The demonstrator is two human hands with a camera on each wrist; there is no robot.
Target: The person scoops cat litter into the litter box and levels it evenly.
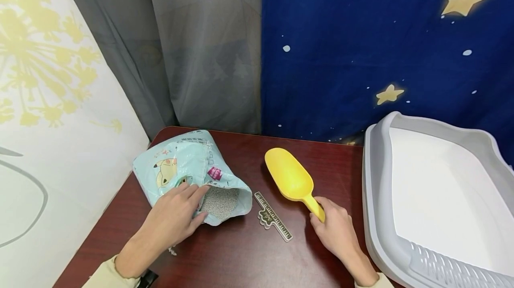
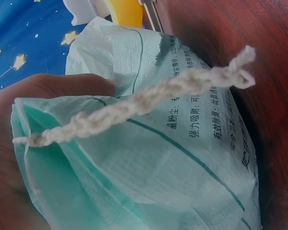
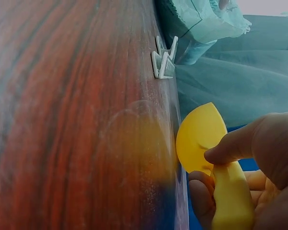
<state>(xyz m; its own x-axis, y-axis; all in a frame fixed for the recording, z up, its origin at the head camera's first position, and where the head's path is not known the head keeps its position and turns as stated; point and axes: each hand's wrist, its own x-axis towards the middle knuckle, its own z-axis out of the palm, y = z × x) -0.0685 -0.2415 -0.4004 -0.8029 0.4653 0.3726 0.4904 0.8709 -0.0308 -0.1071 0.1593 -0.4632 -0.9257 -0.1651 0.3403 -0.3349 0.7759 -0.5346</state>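
Observation:
My left hand [image 1: 176,212] grips the mouth edge of a pale blue bag of cat litter [image 1: 225,172], which lies on its side at the table's back left. Grey granules [image 1: 220,202] show inside the bag's opening. In the left wrist view the thumb [image 2: 81,85] presses the bag's wall [image 2: 182,167]; the other fingers are mostly hidden. My right hand [image 1: 336,230] holds a yellow scoop [image 1: 289,174] by its handle, bowl pointing away and holding nothing. The right wrist view has its thumb on top of the scoop's neck [image 3: 225,182].
A long clip [image 1: 273,216] with a piano-key print lies between bag and scoop. At the right stands a large grey litter box [image 1: 377,198] with a white inside. A braided cord [image 2: 149,98] crosses the bag. Curtains [image 1: 313,78] hang behind the dark red table [image 1: 225,256].

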